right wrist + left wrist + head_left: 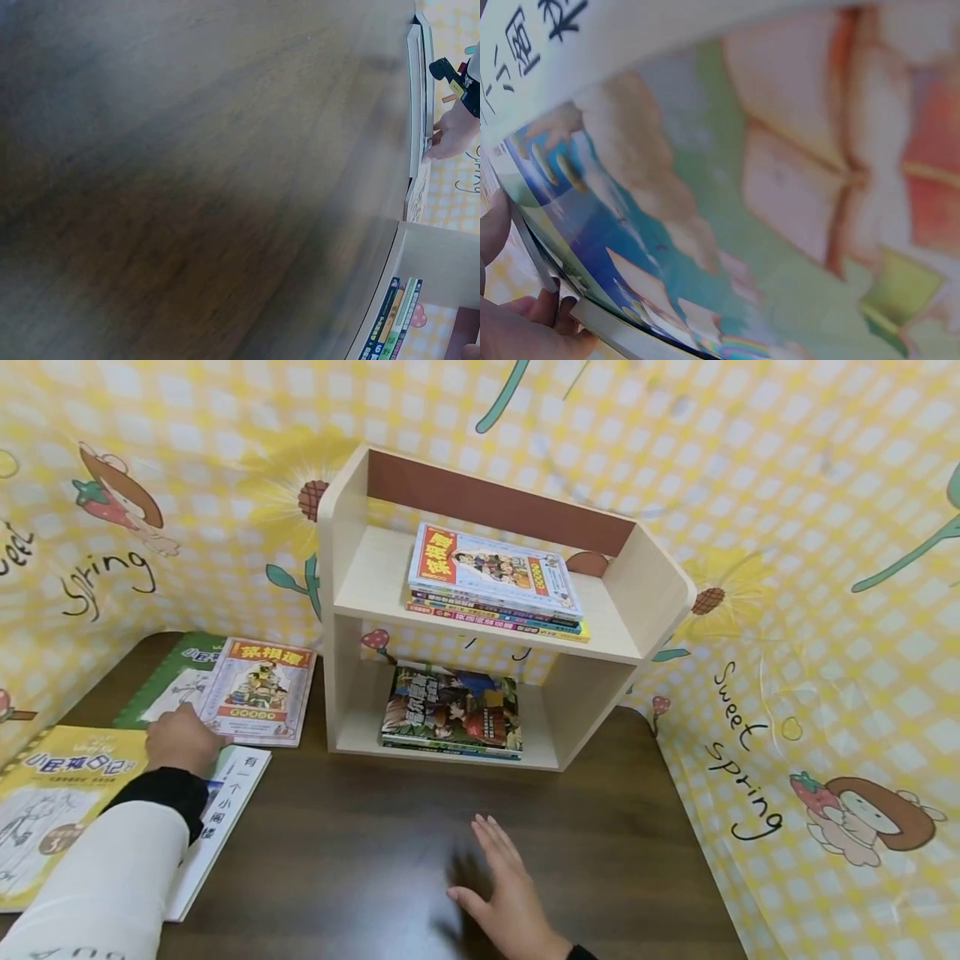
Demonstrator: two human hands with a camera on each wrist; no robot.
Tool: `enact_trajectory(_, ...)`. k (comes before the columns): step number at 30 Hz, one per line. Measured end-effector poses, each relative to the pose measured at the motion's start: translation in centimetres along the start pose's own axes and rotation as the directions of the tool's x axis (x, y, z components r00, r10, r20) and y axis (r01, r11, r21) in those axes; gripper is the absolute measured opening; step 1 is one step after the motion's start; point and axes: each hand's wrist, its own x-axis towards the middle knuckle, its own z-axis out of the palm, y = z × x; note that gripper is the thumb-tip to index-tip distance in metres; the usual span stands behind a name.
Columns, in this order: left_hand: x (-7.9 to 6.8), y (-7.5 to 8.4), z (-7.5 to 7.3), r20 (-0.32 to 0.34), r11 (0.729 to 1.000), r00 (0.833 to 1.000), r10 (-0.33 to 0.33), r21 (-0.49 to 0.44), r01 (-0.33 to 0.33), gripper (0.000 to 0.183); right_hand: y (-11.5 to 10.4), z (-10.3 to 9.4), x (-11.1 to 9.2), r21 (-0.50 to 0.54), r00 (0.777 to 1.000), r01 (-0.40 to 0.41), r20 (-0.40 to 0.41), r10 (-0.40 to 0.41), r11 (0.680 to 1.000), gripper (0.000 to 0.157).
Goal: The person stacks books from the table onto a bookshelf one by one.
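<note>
At the left of the head view, my left hand point(182, 739) is at the far end of a white picture book point(217, 835), beside a yellow-covered book point(56, 827). Up close in the left wrist view, the picture book's colourful cover point(705, 187) fills most of the frame. The thumb and curled fingers point(544, 326) pinch at a book's edge there. My forearm and sleeve cover part of the books in the head view. Over the dark wooden table point(360, 835), my right hand point(513, 897) holds nothing, fingers straight and thumb apart, with its shadow beside it.
A pale two-tier shelf point(600, 714) stands at the back of the table. One book stack point(495, 568) lies on its upper tier, another point(450, 710) below. A comic-covered book point(258, 693) and a green book point(161, 681) lie left of it. Yellow checked cloth point(750, 485) surrounds the table.
</note>
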Motion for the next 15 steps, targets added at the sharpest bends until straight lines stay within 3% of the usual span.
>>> enact_trajectory(7, 0.53, 0.15, 0.26, -0.024, 0.989, 0.990, 0.138, 0.062, -0.137, 0.043, 0.46, -0.16, -0.24, -0.018, 0.999, -0.042, 0.016, 0.042, 0.999, 0.075)
enact_trajectory(10, 0.28, 0.00, 0.05, -0.009, 0.988, 0.990, 0.143, 0.059, -0.143, 0.034, 0.60, 0.05, -0.40, -0.029, 0.999, -0.040, 0.014, 0.040, 0.999, 0.075)
enact_trajectory(15, 0.00, 0.48, -0.05, 0.000, 0.989, 0.989, 0.145, -0.016, -0.145, 0.041, 0.91, 0.48, -0.62, -0.056, 1.000, -0.011, -0.009, 0.011, 0.998, 0.075)
